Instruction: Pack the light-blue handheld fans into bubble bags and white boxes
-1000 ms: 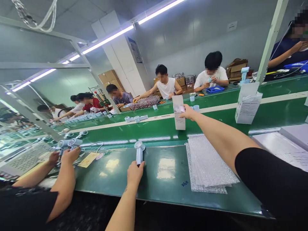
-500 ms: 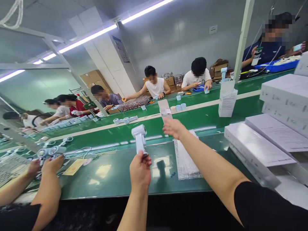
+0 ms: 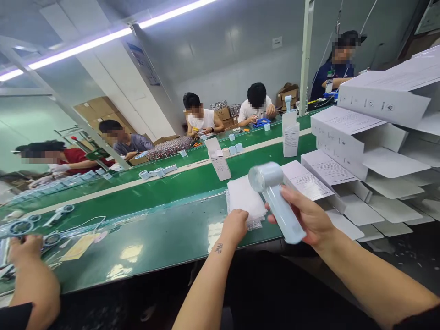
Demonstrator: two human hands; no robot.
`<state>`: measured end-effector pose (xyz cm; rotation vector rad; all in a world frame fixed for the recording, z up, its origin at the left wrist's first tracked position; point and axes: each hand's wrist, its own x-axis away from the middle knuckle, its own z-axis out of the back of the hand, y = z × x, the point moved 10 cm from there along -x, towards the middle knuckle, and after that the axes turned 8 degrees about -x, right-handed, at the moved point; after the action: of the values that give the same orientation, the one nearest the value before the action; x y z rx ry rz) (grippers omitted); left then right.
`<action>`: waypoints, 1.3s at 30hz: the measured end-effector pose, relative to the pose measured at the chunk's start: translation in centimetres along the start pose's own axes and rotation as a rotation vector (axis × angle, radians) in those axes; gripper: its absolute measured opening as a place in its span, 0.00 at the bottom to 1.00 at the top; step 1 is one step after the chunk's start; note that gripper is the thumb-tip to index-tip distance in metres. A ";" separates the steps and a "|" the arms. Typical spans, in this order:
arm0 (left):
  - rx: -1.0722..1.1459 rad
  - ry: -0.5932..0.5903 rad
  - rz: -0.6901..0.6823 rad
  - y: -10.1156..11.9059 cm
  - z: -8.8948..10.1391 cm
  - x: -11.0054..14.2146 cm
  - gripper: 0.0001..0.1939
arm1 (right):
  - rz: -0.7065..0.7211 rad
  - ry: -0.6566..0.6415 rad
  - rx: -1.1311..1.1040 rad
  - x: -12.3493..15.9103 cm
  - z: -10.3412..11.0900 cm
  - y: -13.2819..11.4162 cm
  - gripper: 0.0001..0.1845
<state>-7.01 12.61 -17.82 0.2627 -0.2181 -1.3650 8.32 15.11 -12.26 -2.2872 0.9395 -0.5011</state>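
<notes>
My right hand (image 3: 309, 211) is wrapped round the handle of a light-blue handheld fan (image 3: 283, 208). The fan is tilted, its round head up and to the left, above the bench's near edge. On the green bench lies a stack of whitish bubble-wrap bags (image 3: 245, 195). My left hand (image 3: 235, 225) is closed at the near left edge of these bags, fingers curled on the top one; the fingertips are partly hidden. Beyond the bags, an open white box (image 3: 220, 162) stands upright on the green conveyor belt (image 3: 182, 183).
White boxes (image 3: 347, 119) with open flaps are piled at the right. Another upright box (image 3: 290, 140) stands farther along the belt. A co-worker's hand (image 3: 25, 250) is among several fans at the left, near a yellow card (image 3: 79, 246). Other people sit across the belt.
The fan has passed from my left hand to my right hand. My left hand has moved right to the bags, and my right hand has drawn back from the open box. The view has swung right.
</notes>
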 end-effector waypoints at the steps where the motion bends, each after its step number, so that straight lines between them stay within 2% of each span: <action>1: 0.030 0.014 0.030 -0.3 0.3 -0.2 0.10 | -0.097 -0.024 -0.007 1.1 0.8 1.4 0.21; 3: 0.100 0.047 0.087 -0.8 1.4 -0.3 0.10 | -0.277 -0.096 -0.038 2.8 1.9 4.5 0.22; 5: 0.192 0.070 0.129 -1.1 2.4 -0.1 0.07 | -0.376 -0.166 -0.083 3.3 2.4 6.8 0.24; 8: 0.345 0.046 0.131 -0.8 3.0 0.6 0.04 | -0.401 -0.231 -0.122 1.9 2.3 8.2 0.29; 11: 0.496 0.012 0.133 -0.9 3.0 1.5 0.03 | -0.413 -0.220 -0.089 -0.2 2.2 8.7 0.26; 13: 0.586 0.051 0.177 -1.7 3.4 2.0 0.06 | -0.416 -0.189 -0.030 -1.2 2.7 9.0 0.22; 17: 0.693 0.209 0.265 -3.0 5.3 3.2 0.13 | -0.408 -0.176 0.087 -1.5 3.7 10.0 0.20; 20: 0.524 0.263 0.170 -0.9 6.8 3.8 0.09 | -0.370 -0.131 0.148 -1.3 4.2 10.2 0.18; 23: 0.185 0.323 -0.094 3.3 8.2 4.7 0.07 | -0.302 -0.092 0.210 -1.2 4.1 9.1 0.16; 25: 0.022 0.396 -0.240 5.1 8.8 5.8 0.09 | -0.281 -0.083 0.210 -1.2 3.8 8.3 0.16; 29: -0.198 0.529 -0.347 5.5 8.4 8.1 0.10 | -0.221 -0.053 0.112 -1.0 3.9 7.1 0.24; 31: -0.260 0.576 -0.304 4.9 7.6 8.6 0.09 | -0.203 -0.037 0.109 -0.9 4.0 7.2 0.32; 33: -0.268 0.607 -0.176 3.6 6.8 8.4 0.08 | -0.211 0.005 0.166 -0.7 4.2 7.7 0.36; 36: -0.139 0.609 0.092 1.0 5.4 7.6 0.07 | -0.215 0.074 0.244 -0.5 4.3 8.2 0.31; 39: 0.142 0.583 0.325 -1.3 3.6 7.1 0.03 | -0.210 0.091 0.233 -0.3 4.0 8.4 0.24</action>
<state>-7.94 5.16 -14.75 0.6991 0.1280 -0.9062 6.14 12.16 -20.78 -2.1740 0.6469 -0.7685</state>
